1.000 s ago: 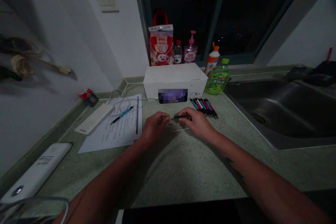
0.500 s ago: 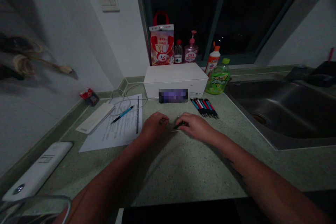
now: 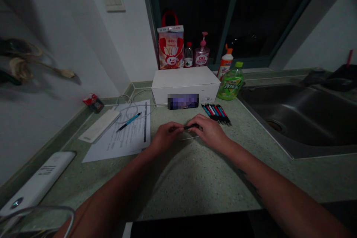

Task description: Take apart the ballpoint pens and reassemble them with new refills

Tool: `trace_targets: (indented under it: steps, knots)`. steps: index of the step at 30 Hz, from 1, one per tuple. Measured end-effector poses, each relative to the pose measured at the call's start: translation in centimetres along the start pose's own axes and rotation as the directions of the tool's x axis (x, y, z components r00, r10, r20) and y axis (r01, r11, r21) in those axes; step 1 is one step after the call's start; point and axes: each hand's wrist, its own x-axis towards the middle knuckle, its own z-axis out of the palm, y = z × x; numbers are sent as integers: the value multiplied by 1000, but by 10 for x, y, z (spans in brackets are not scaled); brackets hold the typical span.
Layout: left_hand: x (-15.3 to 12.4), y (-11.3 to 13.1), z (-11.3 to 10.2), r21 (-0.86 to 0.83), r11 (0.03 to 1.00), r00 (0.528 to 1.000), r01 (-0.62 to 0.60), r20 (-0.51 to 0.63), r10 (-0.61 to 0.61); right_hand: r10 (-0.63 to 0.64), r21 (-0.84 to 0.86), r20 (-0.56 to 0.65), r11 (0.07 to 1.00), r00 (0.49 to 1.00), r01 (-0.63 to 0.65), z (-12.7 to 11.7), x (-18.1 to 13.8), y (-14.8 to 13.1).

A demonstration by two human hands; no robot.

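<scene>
Just in front of the white box, my two hands meet over the counter. My right hand (image 3: 210, 130) is closed, pinching a short black pen part (image 3: 190, 126) between thumb and fingers. My left hand (image 3: 166, 134) is closed too, its fingertips pressed together at the left end of that part; whatever small thing they hold is hidden. Below the right fingers a thin pale rod (image 3: 189, 138), like a pen refill, lies on the counter. Several pens (image 3: 216, 114) in black, blue, red and white lie side by side behind my right hand.
A blue pen (image 3: 129, 121) lies on a printed sheet (image 3: 111, 145), beside a flat white box (image 3: 99, 126). A phone (image 3: 183, 102) leans on the white box (image 3: 185, 78). A green bottle (image 3: 232, 83) stands near the sink (image 3: 295, 119). A white power strip (image 3: 41, 178) is at left.
My left hand has moved right, so its fingertips now meet the black pen part. My right hand has turned the part more level. The thin rod shows more fully beneath.
</scene>
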Motion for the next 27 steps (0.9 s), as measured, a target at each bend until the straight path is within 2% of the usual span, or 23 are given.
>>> trace_targets:
  steps: [5,12,16,20,27]
  knots:
    - [-1,1,1,-55,998,1000,4,-19,-5,69,-12,-11,998,998,-69,1,0,-3]
    - [-4,6,2,-28,998,996,-52,-75,50,174,-38,78,984,982,-171,9,-1,3]
    - [-3,4,1,-41,996,994,-76,-87,72,179,19,66,983,982,-180,8,-1,-1]
    - [-2,2,0,-28,996,996,-81,-39,80,156,113,45,981,987,-160,7,0,-1]
    - [-5,3,3,-12,994,993,-109,-51,108,171,252,85,949,982,-187,12,0,8]
